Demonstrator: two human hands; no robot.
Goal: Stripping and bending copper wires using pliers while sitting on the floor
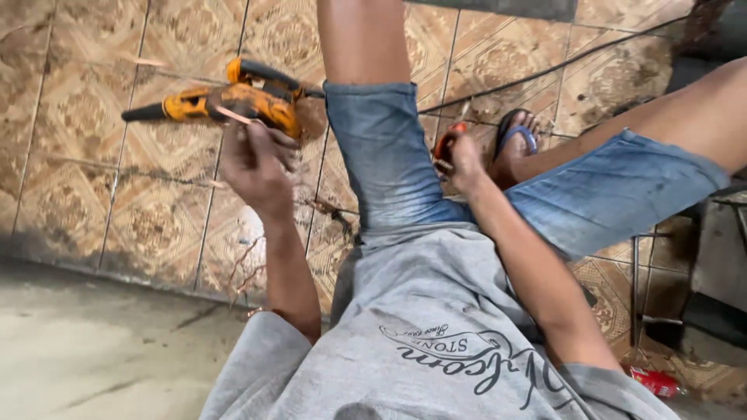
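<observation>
Head view: I sit on the tiled floor [93, 155], knees up, denim shorts, grey shirt. My left hand [257, 159] is raised over the floor, fingers curled loosely around a thin pale stick or strip [233, 116] (too small to tell what kind), which crosses in front of the orange power tool [233, 97]. The tool lies on its side on the tiles, dark nozzle pointing left, just beyond my left hand; whether my fingers touch its body I cannot tell. My right hand [465, 159] is down between my thighs, closed around a small orange-red handled thing [445, 144], mostly hidden by the knee, so its type is unclear. A foot in a blue sandal [517, 136] rests just beside that hand. A black cable [545, 70] runs across the tiles behind my legs. A red can [655, 381] lies on the floor, lower right.

To do this step well, judging from the pose: keep the strip pinched near its end so it does not flex, steady the tool body against rolling, and keep the cable away from my feet.
</observation>
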